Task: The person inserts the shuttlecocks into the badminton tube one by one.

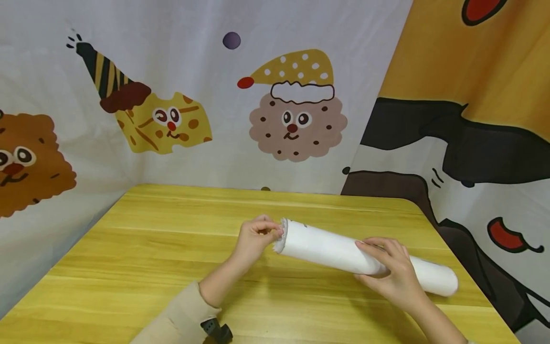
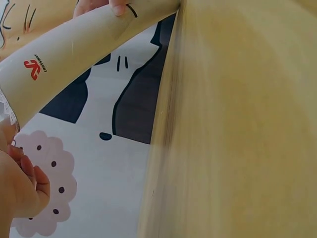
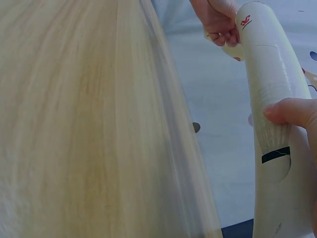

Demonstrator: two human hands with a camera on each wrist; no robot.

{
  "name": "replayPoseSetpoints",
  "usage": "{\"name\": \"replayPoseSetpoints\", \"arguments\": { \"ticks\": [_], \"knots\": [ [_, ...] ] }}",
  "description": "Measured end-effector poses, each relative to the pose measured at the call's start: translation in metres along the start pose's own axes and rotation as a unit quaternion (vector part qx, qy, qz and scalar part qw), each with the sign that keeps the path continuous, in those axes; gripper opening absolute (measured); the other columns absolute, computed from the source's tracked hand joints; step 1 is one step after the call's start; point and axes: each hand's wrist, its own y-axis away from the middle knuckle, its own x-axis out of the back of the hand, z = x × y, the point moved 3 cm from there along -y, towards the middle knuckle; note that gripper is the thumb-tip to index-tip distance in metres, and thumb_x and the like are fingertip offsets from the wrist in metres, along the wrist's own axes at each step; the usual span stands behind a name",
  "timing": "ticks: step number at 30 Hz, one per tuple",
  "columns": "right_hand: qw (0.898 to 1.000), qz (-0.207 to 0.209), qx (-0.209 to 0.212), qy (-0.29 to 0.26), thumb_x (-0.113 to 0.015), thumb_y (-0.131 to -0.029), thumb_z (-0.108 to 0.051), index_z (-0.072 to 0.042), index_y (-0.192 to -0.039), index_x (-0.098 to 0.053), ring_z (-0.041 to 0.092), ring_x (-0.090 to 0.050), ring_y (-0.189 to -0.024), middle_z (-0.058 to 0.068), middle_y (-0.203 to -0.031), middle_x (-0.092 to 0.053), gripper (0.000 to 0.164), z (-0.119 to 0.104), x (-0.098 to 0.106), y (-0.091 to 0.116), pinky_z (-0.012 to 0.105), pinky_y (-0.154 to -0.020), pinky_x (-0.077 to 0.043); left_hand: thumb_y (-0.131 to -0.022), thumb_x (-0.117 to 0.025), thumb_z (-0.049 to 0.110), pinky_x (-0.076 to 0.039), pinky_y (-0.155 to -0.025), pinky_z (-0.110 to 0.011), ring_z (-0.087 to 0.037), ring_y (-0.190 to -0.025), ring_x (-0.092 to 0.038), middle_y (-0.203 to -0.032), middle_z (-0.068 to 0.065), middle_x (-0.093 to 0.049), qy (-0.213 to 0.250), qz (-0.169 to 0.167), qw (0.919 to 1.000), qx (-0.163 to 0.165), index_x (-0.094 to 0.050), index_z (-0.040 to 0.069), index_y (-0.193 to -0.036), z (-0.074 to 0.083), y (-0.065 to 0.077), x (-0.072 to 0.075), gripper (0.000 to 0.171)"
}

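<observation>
A long white shuttlecock tube [image 1: 326,246] is held slantwise above the table, its left end raised. The tube [image 2: 64,67] carries a red logo, and a printed shuttlecock shows on it in the right wrist view. At its left end a frilly pale edge, seemingly the feather skirt of a shuttlecock [image 1: 281,236], pokes out. My left hand [image 1: 253,241] pinches this edge with thumb and finger; the other fingers are curled. My right hand [image 1: 397,274] grips the tube around its middle, with the thumb [image 3: 290,111] lying along its side. The tube's inside is hidden.
Beneath both hands lies a yellow wood-grain table [image 1: 172,258]. A white cloth [image 1: 193,172] with cartoon prints hangs behind it and along its sides. A dark device [image 1: 216,330] is strapped near the left sleeve [image 1: 180,313].
</observation>
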Motion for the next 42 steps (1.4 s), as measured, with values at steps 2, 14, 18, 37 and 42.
{"name": "replayPoseSetpoints", "arguments": {
  "ticks": [2,14,18,37,42],
  "knots": [
    [1.000,0.000,0.000,0.000,-0.067,-0.081,-0.057,-0.011,-0.115,-0.070,0.017,-0.049,-0.105,0.007,-0.112,-0.062,0.057,0.000,0.000,0.000,0.030,-0.087,-0.025,-0.078,-0.076,-0.004,-0.037,-0.061,-0.023,-0.015,-0.070,-0.045,-0.076,0.000,-0.057,-0.002,-0.003,1.0000,-0.004,-0.074,-0.003,-0.082,0.000,0.000,-0.001,0.005],
    [1.000,-0.005,0.003,-0.008,-0.067,-0.081,-0.056,-0.011,-0.116,-0.070,0.019,-0.049,-0.106,0.009,-0.113,-0.062,0.057,-0.003,-0.003,0.000,0.030,-0.088,-0.025,-0.077,-0.066,-0.017,-0.036,-0.065,-0.026,-0.017,-0.073,-0.044,-0.075,-0.003,-0.056,-0.009,-0.043,0.9987,-0.025,-0.071,-0.010,-0.082,0.024,0.009,-0.007,0.011],
    [1.000,-0.006,0.004,-0.010,-0.067,-0.082,-0.055,-0.011,-0.116,-0.070,0.020,-0.049,-0.106,0.008,-0.113,-0.062,0.057,-0.004,-0.003,-0.001,0.031,-0.089,-0.025,-0.076,-0.064,-0.019,-0.037,-0.067,-0.027,-0.018,-0.075,-0.045,-0.075,-0.002,-0.056,-0.014,-0.051,0.9985,-0.009,-0.070,-0.013,-0.082,0.033,0.010,-0.009,0.010],
    [1.000,-0.010,-0.007,0.005,-0.065,-0.081,-0.058,-0.012,-0.117,-0.069,0.019,-0.049,-0.106,0.007,-0.114,-0.062,0.059,-0.002,0.000,0.000,0.030,-0.083,-0.026,-0.077,-0.080,0.005,-0.035,-0.072,-0.045,-0.024,-0.077,-0.047,-0.077,-0.007,-0.055,-0.073,0.021,0.9955,-0.057,-0.076,0.010,-0.087,0.003,0.001,0.000,0.011],
    [1.000,-0.009,-0.010,0.010,-0.065,-0.081,-0.059,-0.013,-0.118,-0.069,0.019,-0.049,-0.107,0.007,-0.114,-0.062,0.059,0.001,0.000,0.000,0.030,-0.084,-0.026,-0.078,-0.079,0.004,-0.039,-0.072,-0.035,-0.026,-0.079,-0.051,-0.076,-0.003,-0.056,-0.075,0.038,0.9952,-0.050,-0.075,0.004,-0.091,0.004,-0.002,0.006,0.014]
  ]
}}
